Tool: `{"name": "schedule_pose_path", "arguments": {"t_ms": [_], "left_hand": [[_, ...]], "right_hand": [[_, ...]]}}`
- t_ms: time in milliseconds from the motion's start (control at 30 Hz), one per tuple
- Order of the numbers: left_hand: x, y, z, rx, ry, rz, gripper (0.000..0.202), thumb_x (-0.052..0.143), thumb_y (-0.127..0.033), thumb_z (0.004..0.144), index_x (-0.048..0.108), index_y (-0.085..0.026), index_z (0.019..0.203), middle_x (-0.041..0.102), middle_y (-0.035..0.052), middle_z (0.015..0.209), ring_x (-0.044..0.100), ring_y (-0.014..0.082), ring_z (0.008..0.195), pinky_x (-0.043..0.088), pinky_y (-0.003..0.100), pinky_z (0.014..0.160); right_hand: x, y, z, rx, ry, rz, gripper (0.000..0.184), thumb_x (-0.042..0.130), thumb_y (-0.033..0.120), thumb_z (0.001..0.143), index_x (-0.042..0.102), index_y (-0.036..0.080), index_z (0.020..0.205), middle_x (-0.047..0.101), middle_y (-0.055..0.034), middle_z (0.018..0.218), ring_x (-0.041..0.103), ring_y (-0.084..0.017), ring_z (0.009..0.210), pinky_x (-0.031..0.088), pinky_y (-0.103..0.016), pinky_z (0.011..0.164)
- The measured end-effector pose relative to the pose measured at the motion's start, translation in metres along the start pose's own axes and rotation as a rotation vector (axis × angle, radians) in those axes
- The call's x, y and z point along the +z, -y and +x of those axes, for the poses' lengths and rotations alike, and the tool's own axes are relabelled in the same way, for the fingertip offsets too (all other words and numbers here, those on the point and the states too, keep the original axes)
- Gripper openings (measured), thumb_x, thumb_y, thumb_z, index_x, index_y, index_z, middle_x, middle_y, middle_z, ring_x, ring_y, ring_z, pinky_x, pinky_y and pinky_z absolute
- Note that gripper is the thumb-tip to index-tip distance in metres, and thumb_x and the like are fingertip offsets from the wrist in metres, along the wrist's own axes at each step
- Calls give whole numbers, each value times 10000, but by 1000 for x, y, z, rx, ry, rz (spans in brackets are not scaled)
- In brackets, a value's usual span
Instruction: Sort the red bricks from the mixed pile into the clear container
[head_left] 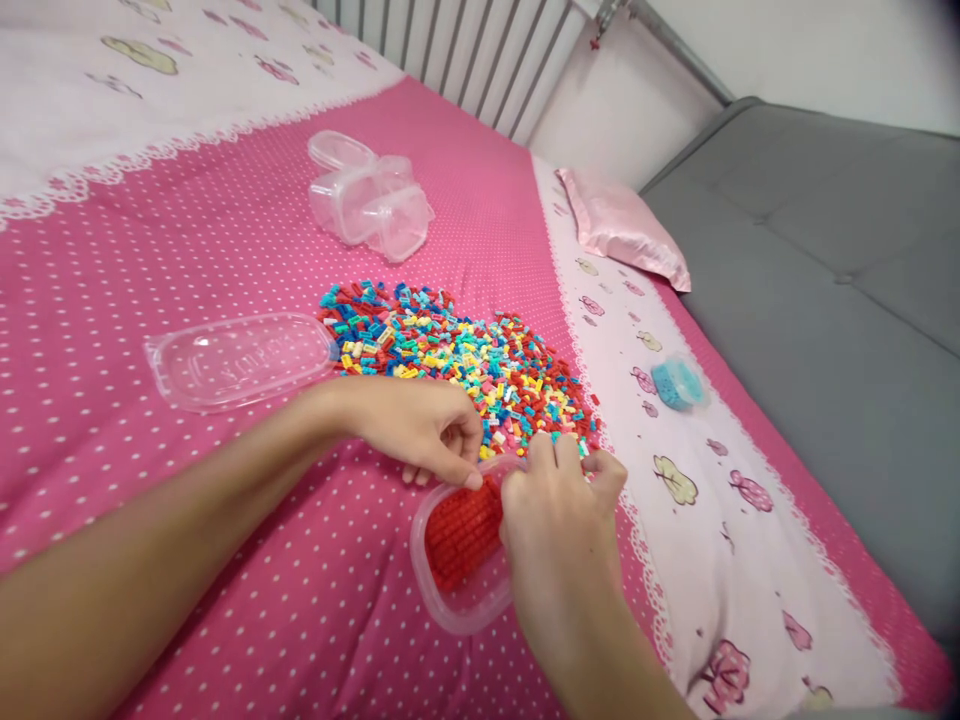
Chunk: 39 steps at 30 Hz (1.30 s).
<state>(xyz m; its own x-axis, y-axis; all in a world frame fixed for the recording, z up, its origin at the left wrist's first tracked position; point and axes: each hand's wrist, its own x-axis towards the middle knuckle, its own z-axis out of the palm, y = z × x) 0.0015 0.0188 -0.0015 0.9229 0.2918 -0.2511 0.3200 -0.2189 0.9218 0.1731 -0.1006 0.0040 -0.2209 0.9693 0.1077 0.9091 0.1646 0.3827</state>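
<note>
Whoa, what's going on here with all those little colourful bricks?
A person has both hands at a see-through tub of red bricks, which lie in neat rows. The left hand has its thumb at the far end of the red rows, and the right hand is over the tub's right side. Whether either pinches a brick is hard to tell. Just beyond lies a loose, mixed-colour pile, with a see-through lid to its left.

You have bright, diffuse light with only faint shadows, pale glare on the clear containers [375,205] and sheen on the pink pillow [622,228]. You get wide-angle stretching toward the edges, a darkened upper-right corner, and slightly soft detail in the loose bricks [461,352].
</note>
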Motion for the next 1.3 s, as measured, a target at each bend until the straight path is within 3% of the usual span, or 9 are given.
{"name": "schedule_pose_path", "arguments": {"t_ms": [333,567,667,767,867,933,1067,1300], "left_hand": [[2,-4,2,-14,3,2,264,661,-371,885,620,-157,736,616,-15,559,586,115,500,434,192,472],[3,-6,2,-55,10,54,283,635,-376,905,613,-160,723,602,-12,551,576,132,498,423,226,482],[0,-14,-5,-53,-77,211,247,642,-378,916,655,-153,814,638,-2,641,591,142,576,408,235,523],[5,-30,-17,63,-328,455,245,650,-421,935,672,-178,944,670,9,795,592,158,690,400,264,607],[27,-48,-25,215,-459,758,126,600,-283,982,690,-226,914,681,17,902,592,191,846,389,321,750],[47,-55,-23,229,-531,1007,222,635,-244,955,656,-222,736,652,21,817,553,219,826,341,380,766],[74,-53,-9,198,-503,1272,117,801,-260,826,698,-229,780,656,27,838,537,247,845,301,421,773],[74,-42,-1,148,-431,1346,140,756,-311,903,691,-244,799,628,11,862,499,247,851,279,436,815]], "right_hand": [[-4,0,-4,-33,67,-32,265,562,30,889,730,216,801,664,-49,740,540,-258,829,236,-458,909],[-11,-29,-13,87,-45,296,175,591,96,744,626,226,632,643,20,641,543,-184,693,219,-402,807],[-16,-52,-17,156,-78,482,127,580,194,747,626,236,636,590,48,598,529,-155,615,240,-377,777],[-16,-73,-22,201,-57,644,155,558,280,752,620,244,614,471,68,530,461,-135,524,277,-343,712],[-11,-87,-28,279,-83,739,195,533,329,747,607,244,588,423,67,526,447,-138,513,298,-334,677],[-6,-93,-33,319,-111,781,210,518,342,740,594,243,572,413,65,529,454,-139,514,309,-337,675],[8,-102,-39,377,-109,862,200,511,356,704,594,240,563,407,65,523,455,-137,507,318,-339,674],[26,-114,-38,445,-93,957,196,509,391,650,583,243,545,398,60,508,396,-134,507,287,-324,662]]}}
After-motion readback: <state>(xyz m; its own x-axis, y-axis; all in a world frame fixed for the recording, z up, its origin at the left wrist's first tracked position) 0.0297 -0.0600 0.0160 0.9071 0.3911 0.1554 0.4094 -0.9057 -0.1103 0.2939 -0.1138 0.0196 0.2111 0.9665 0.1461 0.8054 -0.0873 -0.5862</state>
